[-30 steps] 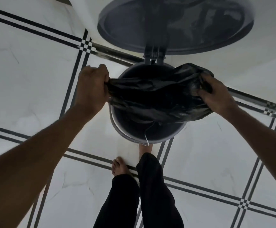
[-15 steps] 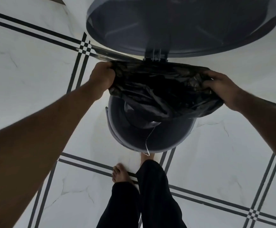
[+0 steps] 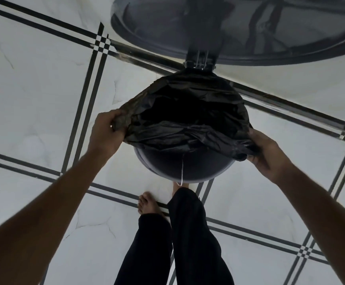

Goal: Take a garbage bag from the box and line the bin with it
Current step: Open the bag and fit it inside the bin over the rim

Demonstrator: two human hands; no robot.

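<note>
A round grey pedal bin stands on the floor in front of my feet, its lid raised at the top of the view. A black garbage bag is spread open over the bin's mouth; its far edge hangs over the back rim by the hinge, and its near edge crosses the opening. My left hand pinches the bag's left edge beside the bin. My right hand grips the bag's right edge at the rim. The garbage bag box is not in view.
White marble floor tiles with black double lines surround the bin. My bare feet and dark trouser legs stand just in front of the bin, one foot under its front. A thin white cord hangs down the bin's front.
The bag's far edge has gone over the bin's back rim and its mouth is now wide open. Both hands have come down and towards me along the sides.
</note>
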